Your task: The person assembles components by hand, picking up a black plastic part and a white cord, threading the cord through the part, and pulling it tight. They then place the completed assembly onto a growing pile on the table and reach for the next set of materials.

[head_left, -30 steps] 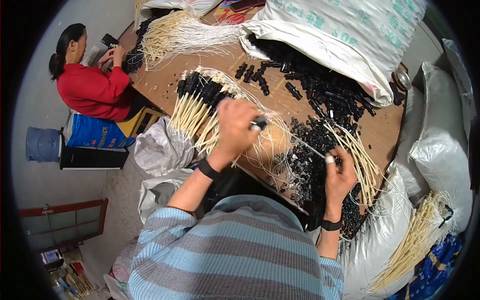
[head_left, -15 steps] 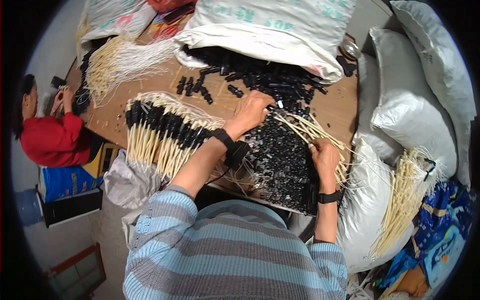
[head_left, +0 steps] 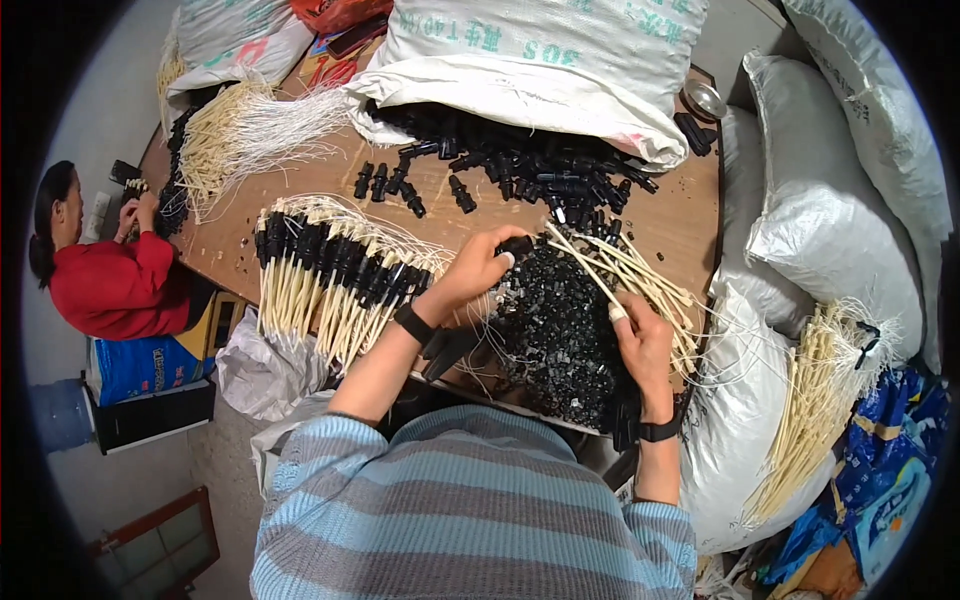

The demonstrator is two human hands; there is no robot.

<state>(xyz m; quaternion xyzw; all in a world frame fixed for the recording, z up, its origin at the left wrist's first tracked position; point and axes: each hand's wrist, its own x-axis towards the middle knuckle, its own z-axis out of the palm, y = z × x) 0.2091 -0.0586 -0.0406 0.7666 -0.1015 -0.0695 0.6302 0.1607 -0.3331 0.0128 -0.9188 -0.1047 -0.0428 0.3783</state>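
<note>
My left hand [head_left: 475,268] pinches a short black plastic housing [head_left: 516,244] over the pile of small shiny black pieces [head_left: 560,335]. Between the thumb and fingers of my right hand [head_left: 645,338] is a cream sleeved wire [head_left: 585,262], its tip angled up and left toward the housing, a small gap apart. Under and beside that hand lies a loose bunch of similar cream wires [head_left: 655,278] with thin white ends trailing right. Left of my left forearm, a row of cream wires fitted with black housings [head_left: 345,262] lies side by side.
A big white woven sack [head_left: 540,85] spills black housings [head_left: 580,185] onto the wooden table [head_left: 300,170]. Another wire bundle [head_left: 215,140] lies at the far left. Stuffed white sacks [head_left: 830,180] crowd the right side. A person in red [head_left: 120,285] works at the left end.
My left hand has drawn back from the loose housings toward me, with a black housing now in its fingers. My right hand has raised one cream wire off the bunch.
</note>
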